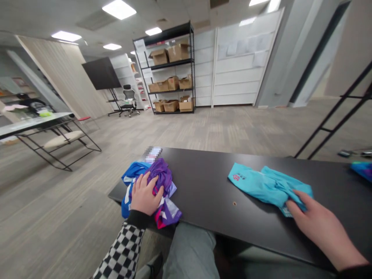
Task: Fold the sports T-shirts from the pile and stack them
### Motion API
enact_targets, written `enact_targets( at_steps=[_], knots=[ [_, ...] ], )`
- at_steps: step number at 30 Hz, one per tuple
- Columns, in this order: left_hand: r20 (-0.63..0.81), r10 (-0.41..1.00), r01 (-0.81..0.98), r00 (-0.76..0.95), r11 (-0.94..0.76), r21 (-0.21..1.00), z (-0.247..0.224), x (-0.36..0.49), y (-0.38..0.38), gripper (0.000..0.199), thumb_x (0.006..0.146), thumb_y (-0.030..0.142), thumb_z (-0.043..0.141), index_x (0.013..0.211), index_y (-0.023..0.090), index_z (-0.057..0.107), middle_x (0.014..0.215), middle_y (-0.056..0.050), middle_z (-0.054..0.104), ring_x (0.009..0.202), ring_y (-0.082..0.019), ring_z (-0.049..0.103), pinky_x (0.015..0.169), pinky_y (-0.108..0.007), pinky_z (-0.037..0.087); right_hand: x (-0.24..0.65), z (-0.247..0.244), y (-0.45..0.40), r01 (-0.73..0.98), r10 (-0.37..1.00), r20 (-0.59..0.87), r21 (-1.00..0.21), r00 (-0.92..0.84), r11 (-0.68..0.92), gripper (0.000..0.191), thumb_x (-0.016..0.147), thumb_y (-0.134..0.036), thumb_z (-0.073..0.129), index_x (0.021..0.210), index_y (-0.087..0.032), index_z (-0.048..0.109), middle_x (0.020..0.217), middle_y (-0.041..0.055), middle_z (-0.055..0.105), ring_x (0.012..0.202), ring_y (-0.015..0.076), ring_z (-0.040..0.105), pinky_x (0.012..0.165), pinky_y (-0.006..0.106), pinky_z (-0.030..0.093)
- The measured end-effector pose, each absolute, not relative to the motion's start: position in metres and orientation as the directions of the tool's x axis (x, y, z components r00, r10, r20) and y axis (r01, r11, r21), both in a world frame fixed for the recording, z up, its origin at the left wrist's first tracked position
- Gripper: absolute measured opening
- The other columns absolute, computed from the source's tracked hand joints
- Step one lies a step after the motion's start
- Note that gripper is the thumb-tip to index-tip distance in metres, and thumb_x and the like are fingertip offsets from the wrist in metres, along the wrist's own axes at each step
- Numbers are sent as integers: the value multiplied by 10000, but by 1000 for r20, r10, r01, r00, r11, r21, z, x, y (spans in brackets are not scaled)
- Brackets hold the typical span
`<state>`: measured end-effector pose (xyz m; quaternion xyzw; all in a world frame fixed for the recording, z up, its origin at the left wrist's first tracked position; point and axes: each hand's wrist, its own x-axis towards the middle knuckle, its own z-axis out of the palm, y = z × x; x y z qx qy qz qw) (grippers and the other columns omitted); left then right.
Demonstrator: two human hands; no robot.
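Currently | turquoise cloth [252, 184] is pinched by right hand [318, 221], right side of black table [203, 186] | blue-and-purple pile [165, 176] is covered by left hand [145, 195], grip unclear | seemingly midway, neither laid flat yet

Lower left, the left hand [145, 196] lies spread over a purple-and-blue cloth bundle [163, 172]; lower right, the right hand [318, 221] pinches turquoise cloth [258, 185] between its fingers [303, 198], over the black desk [203, 186]! Upper centre, cardboard boxes [178, 52] on a black shelf [171, 64].
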<state>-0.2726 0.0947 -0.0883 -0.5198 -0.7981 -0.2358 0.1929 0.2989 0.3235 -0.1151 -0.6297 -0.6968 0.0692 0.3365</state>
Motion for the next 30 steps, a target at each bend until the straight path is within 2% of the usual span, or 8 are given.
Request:
enact_targets(
  at_steps=[5,9,13,18,21,23,27,30],
  knots=[
    [567,728,921,-385,346,182,-87,-277,92,451,973,444,731,1395,329,841,1676,-119,633,1625,-449,483,1358,-676,372,298,-113,320,822,925,381,-522,-13,226,430,874,-634,655,1128,-335,833,1018,187,865,906,478,827,732,565,609],
    [452,802,915,-391,392,97,-63,-280,90,511,987,528,705,1438,318,822,1718,-163,597,1639,-537,438,1326,-896,176,290,-98,307,794,918,391,-533,-75,292,462,929,-604,630,1188,-271,819,1050,153,870,941,408,826,803,485,609],
    [534,765,928,-361,350,125,-24,-249,105,683,945,620,744,1540,283,752,1767,-200,528,1662,-621,355,1252,-980,180,281,-88,297,712,886,425,-562,-186,420,336,987,-503,617,1119,-244,785,1037,118,848,949,333,796,839,411,583],
    [530,848,842,-3,-284,459,-23,-121,163,433,1079,450,627,1454,276,755,1535,-129,737,1452,-325,687,1286,-563,532,274,-87,290,541,769,503,-549,-395,637,128,924,-342,695,1005,-247,727,1003,75,787,932,277,726,892,384,559],
    [497,854,724,154,-440,531,-54,-45,210,523,1016,382,713,1518,233,712,1554,-165,716,1465,-325,673,1272,-538,538,269,-85,285,473,737,498,-566,-456,675,67,897,-304,738,905,-247,703,963,65,767,919,270,696,905,385,555],
    [468,863,731,191,-443,519,-75,-15,237,449,936,338,789,1371,227,781,1411,-173,768,1371,-359,706,1222,-563,556,268,-82,284,431,761,482,-631,-434,645,133,913,-358,780,882,-246,715,959,63,778,928,278,701,910,395,565],
    [454,890,684,40,-355,637,-100,-11,263,73,957,299,718,987,241,749,948,-63,749,963,-277,736,989,-472,619,274,-81,292,222,915,375,-889,-147,400,405,911,-604,871,846,-237,714,809,31,748,768,240,678,730,354,565],
    [440,792,421,-423,-258,870,-109,-39,270,128,936,307,719,1042,240,693,922,-23,719,882,-221,719,918,-388,619,286,-84,306,-206,956,219,-944,195,258,576,885,-768,865,810,-253,615,661,-33,633,580,163,576,542,283,492]
  ],
)
